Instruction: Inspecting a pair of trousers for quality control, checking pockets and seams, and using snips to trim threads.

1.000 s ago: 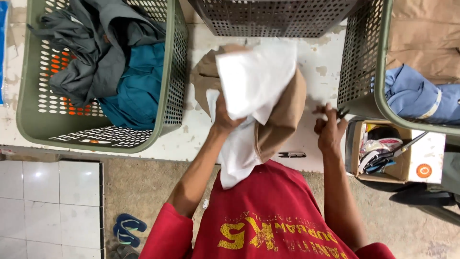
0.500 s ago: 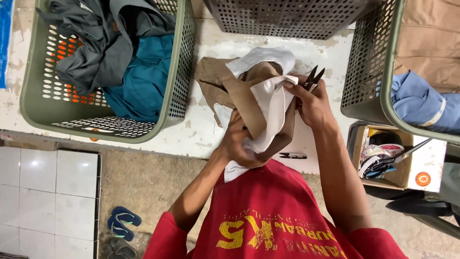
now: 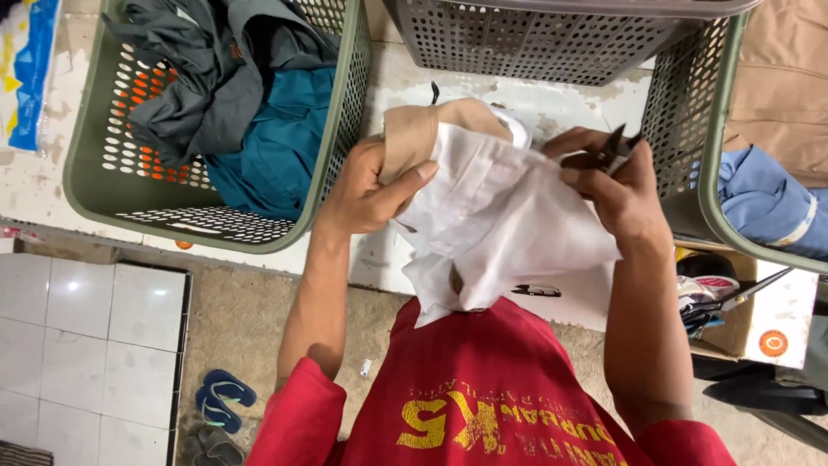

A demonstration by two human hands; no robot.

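We hold the garment up over the table, our left hand clenched on its tan part with the thumb pressing the white cloth, and our right hand grasping small snips against the white edge. Trimming looks mid-way (no loose threads can be made out), with clothes piled in the left basket and a spare cutter lying below.
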